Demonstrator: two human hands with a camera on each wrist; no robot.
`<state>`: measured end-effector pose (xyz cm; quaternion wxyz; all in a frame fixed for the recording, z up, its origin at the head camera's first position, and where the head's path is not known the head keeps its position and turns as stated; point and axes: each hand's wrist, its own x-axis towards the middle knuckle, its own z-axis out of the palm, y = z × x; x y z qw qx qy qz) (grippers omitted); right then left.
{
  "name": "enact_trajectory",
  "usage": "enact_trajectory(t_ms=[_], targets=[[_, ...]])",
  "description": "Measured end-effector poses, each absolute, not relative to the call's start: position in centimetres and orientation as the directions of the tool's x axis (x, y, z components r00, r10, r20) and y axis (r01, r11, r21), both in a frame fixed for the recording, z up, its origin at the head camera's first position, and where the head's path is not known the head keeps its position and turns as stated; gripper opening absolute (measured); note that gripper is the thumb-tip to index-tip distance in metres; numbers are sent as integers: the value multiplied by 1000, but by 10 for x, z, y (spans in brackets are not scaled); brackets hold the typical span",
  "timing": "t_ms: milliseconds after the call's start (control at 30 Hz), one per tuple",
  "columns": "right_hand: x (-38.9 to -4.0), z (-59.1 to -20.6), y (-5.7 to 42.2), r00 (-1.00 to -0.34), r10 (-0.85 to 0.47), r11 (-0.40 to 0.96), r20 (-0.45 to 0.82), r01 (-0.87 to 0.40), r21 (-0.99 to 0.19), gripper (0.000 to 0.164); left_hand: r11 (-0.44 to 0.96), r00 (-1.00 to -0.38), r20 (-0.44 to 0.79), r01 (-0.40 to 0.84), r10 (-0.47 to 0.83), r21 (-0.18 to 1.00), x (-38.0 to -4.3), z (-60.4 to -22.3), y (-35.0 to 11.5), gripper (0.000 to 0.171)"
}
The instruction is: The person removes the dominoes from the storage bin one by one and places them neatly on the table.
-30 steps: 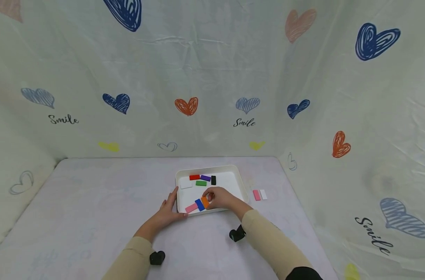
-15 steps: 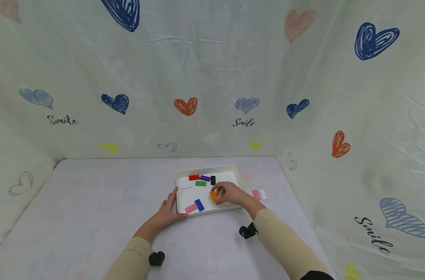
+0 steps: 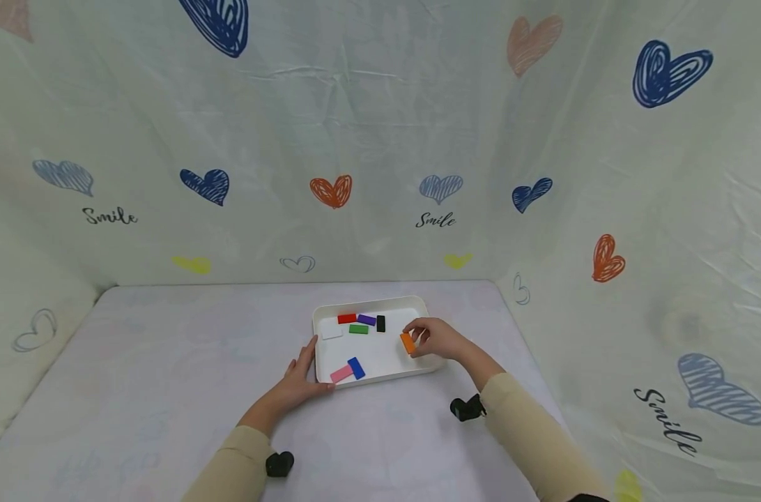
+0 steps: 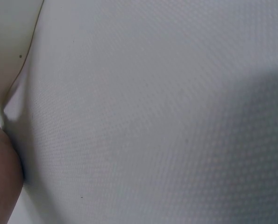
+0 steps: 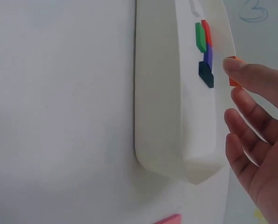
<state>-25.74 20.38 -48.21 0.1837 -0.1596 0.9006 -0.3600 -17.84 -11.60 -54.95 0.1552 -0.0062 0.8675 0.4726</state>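
Observation:
In the head view a white tray (image 3: pixel 380 360) stands on the table. My left hand (image 3: pixel 295 378) rests at its near left corner, thumb at the front edge and fingers stretched along the left side. My right hand (image 3: pixel 442 339) pinches an orange block (image 3: pixel 408 343) between thumb and fingers above the tray's right part. A pink block (image 3: pixel 341 374) and a blue block (image 3: pixel 357 368) lie together at the front of the tray. Towards its back are red (image 3: pixel 347 318), purple (image 3: pixel 366 320), green (image 3: pixel 358 329), black (image 3: pixel 380 323) and white (image 3: pixel 332 333) blocks.
Part of another pink block (image 5: pixel 169 220) shows on the table outside the tray in the right wrist view. The pale table (image 3: pixel 198 362) stretches widely to the left. A curtain (image 3: pixel 380 139) printed with hearts hangs behind it.
My right hand has lifted the orange block away from beside the blue one and carried it to the right. The hand and arm now hide the pink and white blocks right of the tray.

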Motion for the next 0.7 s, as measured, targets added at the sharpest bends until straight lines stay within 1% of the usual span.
enact_trajectory(t_ms=[167, 433, 700], targets=[[-260, -475, 222, -893, -398, 673, -210, -128, -729, 44, 557, -951, -277, -156, 139, 816, -178, -549, -117, 113], [-263, -471, 250, -918, -304, 699, -255, -33, -714, 44, 554, -951, -277, -158, 138, 817, -178, -549, -118, 113], [-265, -478, 280, -929, -272, 700, -251, -12, -714, 44, 553, -949, -283, -164, 137, 817, -179, -551, -116, 114]])
